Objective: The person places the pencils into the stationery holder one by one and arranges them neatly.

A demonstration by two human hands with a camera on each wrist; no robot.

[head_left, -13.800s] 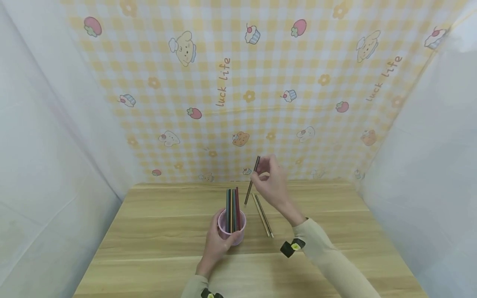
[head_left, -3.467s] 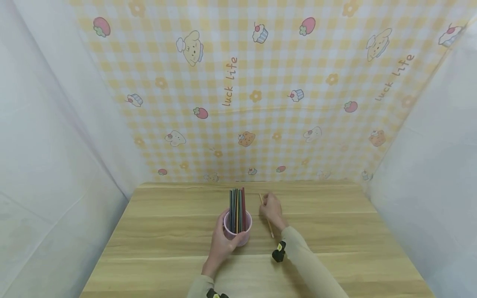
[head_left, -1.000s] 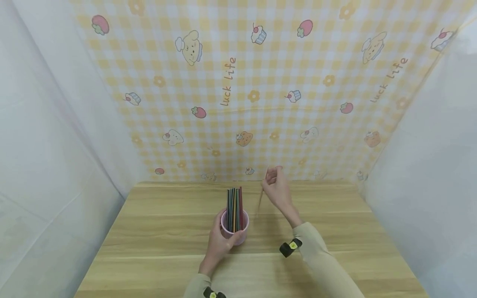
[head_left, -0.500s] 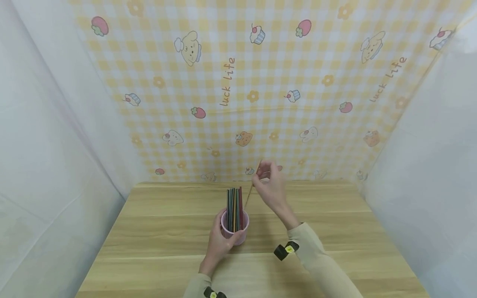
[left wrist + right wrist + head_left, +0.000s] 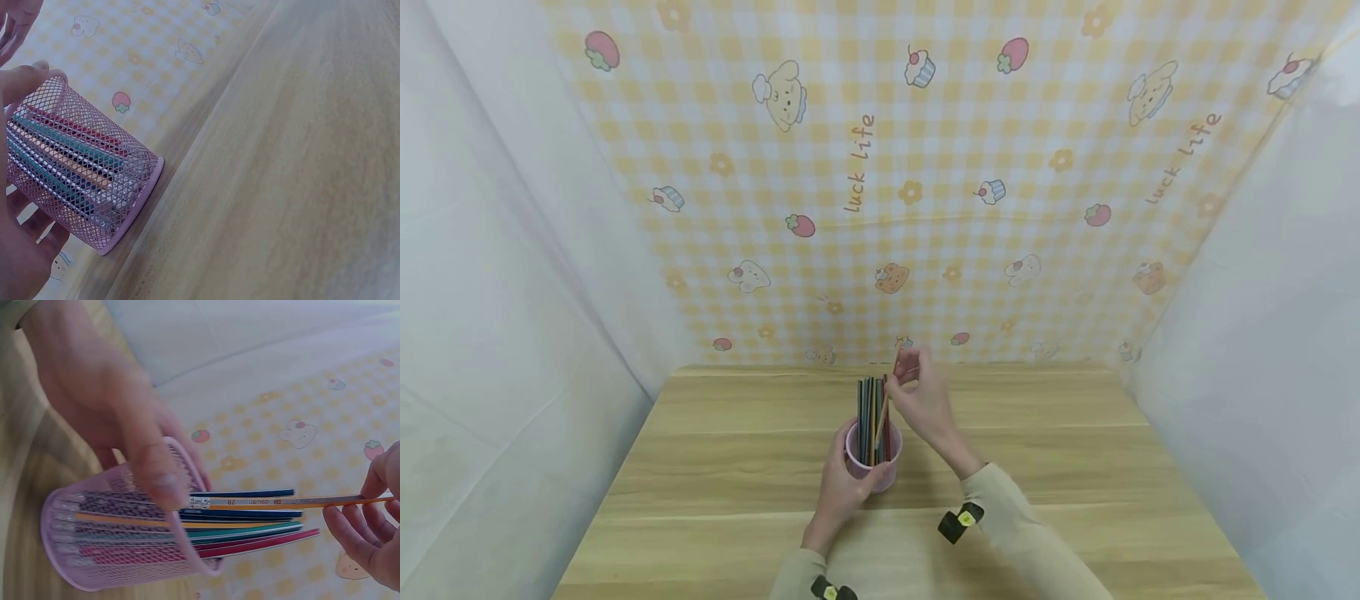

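A pink mesh pencil cup (image 5: 886,478) stands on the wooden table, with my left hand (image 5: 841,490) gripping it round the side. Several pencils (image 5: 250,536) in red, green, orange and dark blue lean inside, their metal-capped ends down at the cup's base. Above the cup, my right hand (image 5: 922,398) pinches one yellow-orange pencil (image 5: 250,502) near its upper end. Its lower end, with a silver ferrule, is at the cup's mouth. In the left wrist view the mesh cup (image 5: 81,169) appears tilted, and only part of the left hand (image 5: 25,250) shows.
The wooden table (image 5: 715,483) spreads out on both sides of the cup. Behind it hangs a yellow checked cloth (image 5: 820,275) with cartoon prints. White sheets (image 5: 497,333) close in the left and right sides.
Two pencils that lay on the table 13.8 seconds ago are gone from there. My right hand has picked up the yellow-orange pencil and moved left over the cup. The left hand stays on the cup.
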